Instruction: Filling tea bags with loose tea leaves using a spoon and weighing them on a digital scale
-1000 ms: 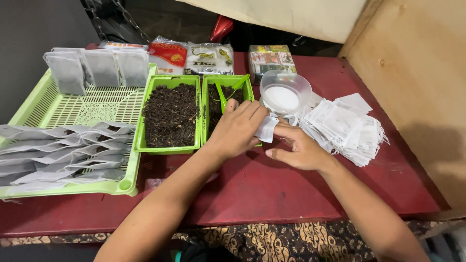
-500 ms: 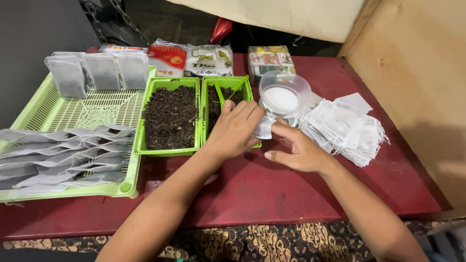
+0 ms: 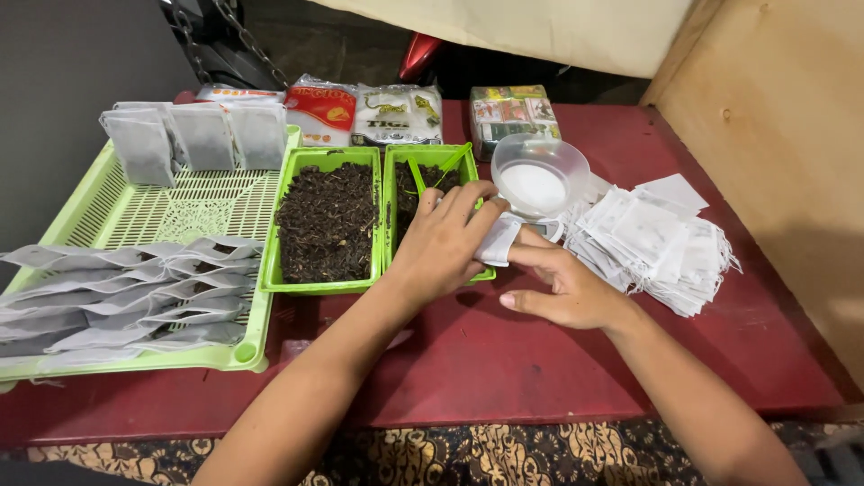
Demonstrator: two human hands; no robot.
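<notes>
A small white empty tea bag is pinched between both my hands just in front of a clear plastic bowl. My left hand covers the near part of the right green tray of loose dark tea leaves and grips the bag's left side. My right hand rests on the red table and holds the bag's right edge with its fingertips. A green scoop lies in that tray. A second green tray of tea leaves sits to the left.
A pile of empty white bags lies right of the bowl. A large light-green slotted tray at left holds several filled bags, flat and upright. Printed tea packets and a box line the back. A wooden panel stands at right.
Both hands have stayed by the bowl and kept working the small white bag; the left hand's fingers have shifted slightly over the tray's near edge.
</notes>
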